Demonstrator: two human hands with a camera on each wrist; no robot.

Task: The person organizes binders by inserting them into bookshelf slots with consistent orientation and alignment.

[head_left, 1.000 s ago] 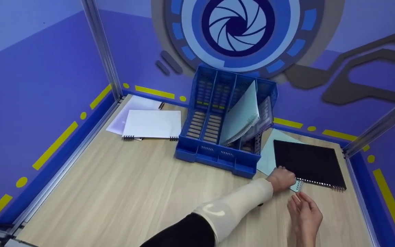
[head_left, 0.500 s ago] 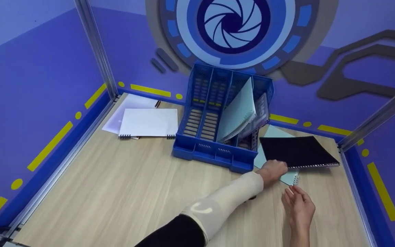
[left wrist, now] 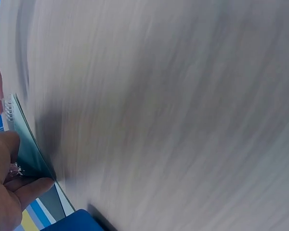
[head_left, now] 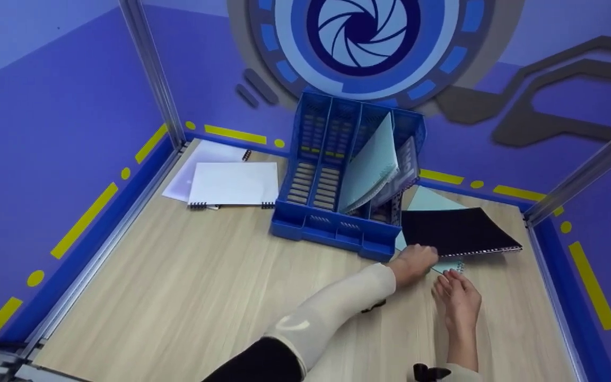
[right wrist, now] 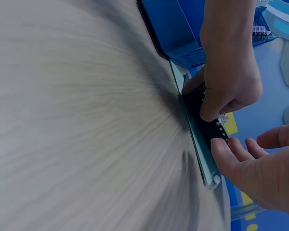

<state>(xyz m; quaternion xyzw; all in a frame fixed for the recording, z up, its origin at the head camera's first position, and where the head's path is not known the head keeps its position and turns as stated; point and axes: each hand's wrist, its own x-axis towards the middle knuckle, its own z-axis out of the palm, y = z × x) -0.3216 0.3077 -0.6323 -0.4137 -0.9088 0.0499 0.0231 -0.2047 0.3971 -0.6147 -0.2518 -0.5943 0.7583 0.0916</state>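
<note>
A black notebook (head_left: 456, 231) partly hides a mint notebook (head_left: 430, 200)

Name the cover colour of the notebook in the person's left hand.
The notebook has a black cover, best seen in the head view.

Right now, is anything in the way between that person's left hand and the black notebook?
Nothing visible is: the left hand grips the black notebook at a corner. A light green notebook lies partly under the black one, but does not block the hand.
</note>
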